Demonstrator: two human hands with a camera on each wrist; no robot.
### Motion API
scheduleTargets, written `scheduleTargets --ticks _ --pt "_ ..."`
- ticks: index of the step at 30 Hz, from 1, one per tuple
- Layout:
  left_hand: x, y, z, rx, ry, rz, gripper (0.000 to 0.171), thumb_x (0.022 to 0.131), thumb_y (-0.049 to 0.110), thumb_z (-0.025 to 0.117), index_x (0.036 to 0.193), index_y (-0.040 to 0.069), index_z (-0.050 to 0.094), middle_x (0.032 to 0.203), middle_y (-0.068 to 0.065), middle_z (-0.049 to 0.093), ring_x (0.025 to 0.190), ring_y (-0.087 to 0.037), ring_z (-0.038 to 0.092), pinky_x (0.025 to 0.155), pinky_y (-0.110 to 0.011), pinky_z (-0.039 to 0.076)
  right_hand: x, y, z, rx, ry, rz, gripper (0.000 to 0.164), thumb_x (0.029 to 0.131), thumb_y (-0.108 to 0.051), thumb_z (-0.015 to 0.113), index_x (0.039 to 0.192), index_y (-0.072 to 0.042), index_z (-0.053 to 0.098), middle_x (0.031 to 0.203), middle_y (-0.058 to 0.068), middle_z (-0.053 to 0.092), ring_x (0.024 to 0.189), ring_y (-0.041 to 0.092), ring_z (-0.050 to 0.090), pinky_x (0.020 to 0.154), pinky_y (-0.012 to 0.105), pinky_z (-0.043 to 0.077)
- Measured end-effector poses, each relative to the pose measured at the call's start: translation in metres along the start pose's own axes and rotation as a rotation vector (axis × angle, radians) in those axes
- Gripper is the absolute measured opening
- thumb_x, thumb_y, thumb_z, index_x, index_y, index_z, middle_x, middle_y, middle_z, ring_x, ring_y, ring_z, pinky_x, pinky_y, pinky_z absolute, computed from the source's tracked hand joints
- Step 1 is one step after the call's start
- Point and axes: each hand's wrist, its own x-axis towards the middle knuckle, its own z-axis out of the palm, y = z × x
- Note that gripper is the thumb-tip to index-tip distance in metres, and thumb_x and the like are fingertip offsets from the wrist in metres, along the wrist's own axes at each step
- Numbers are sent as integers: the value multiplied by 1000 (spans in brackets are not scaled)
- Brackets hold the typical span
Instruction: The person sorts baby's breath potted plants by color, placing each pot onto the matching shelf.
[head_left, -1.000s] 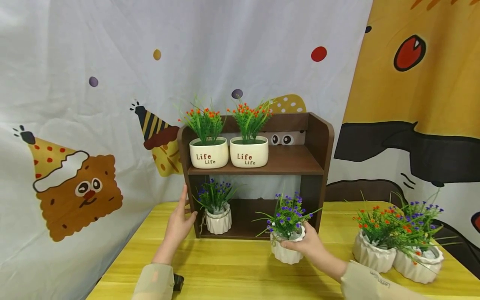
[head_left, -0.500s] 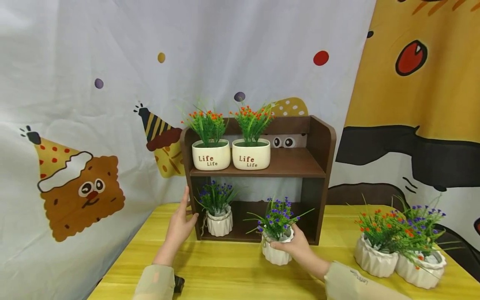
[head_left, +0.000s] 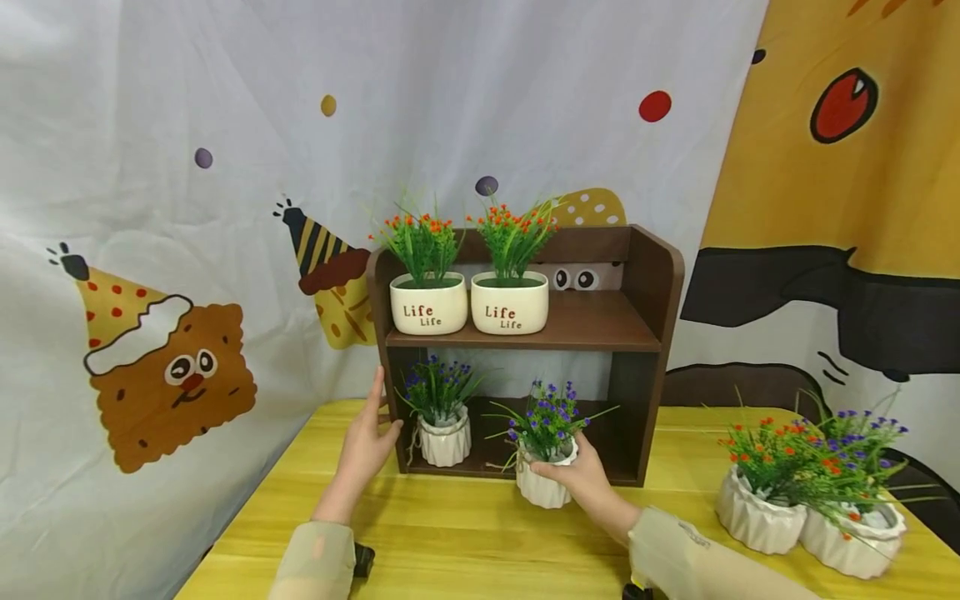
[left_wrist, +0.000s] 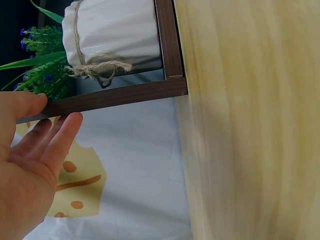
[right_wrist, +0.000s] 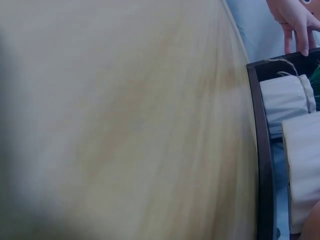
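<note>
My right hand (head_left: 581, 471) grips a white ribbed flowerpot (head_left: 543, 490) with purple flowers, at the front of the lower compartment of a brown two-tier shelf (head_left: 577, 333). The thumb lies across the pot's front. My left hand (head_left: 367, 450) touches the shelf's left side panel, fingers straight along the outside and thumb at the front edge; the left wrist view shows this hand (left_wrist: 30, 165) up close. A similar purple-flowered pot (head_left: 445, 440), tied with twine, stands inside the lower compartment at left. Two cream pots (head_left: 428, 307) with orange flowers stand on the upper tier.
On the right of the yellow wooden table (head_left: 450, 542) stand two more white ribbed pots, one orange-flowered (head_left: 761, 512) and one purple-flowered (head_left: 855, 537). A printed cloth (head_left: 450, 100) hangs behind the table.
My right hand has carried the purple-flowered pot leftward and closer to the shelf's lower compartment. The left hand keeps its place at the side panel.
</note>
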Motion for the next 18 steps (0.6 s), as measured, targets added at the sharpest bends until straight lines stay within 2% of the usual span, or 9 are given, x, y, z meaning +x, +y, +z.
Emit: scheduleTargets --ticks 5,12,18 --pt "1 2 1 -17 -11 -13 100 87 -1 68 157 36 6 139 -26 48 100 -38 65 79 -49 57 8 -3 5 30 8 -23 99 72 -26 87 147 2 31 147 25 37 133 42 37 106 56 36" --pt "4 4 1 -9 -8 19 101 86 -4 67 157 34 6 140 -28 46 100 -40 64 79 -50 56 22 -6 15 9 45 -20 108 72 -32 86 150 6 22 153 26 25 139 42 26 110 58 29" --pt "1 3 0 3 -10 -26 101 87 -2 67 156 36 4 135 -28 50 100 -39 65 78 -50 56 32 -8 26 32 68 -18 108 72 -36 86 151 1 22 153 23 26 139 40 27 110 58 29"
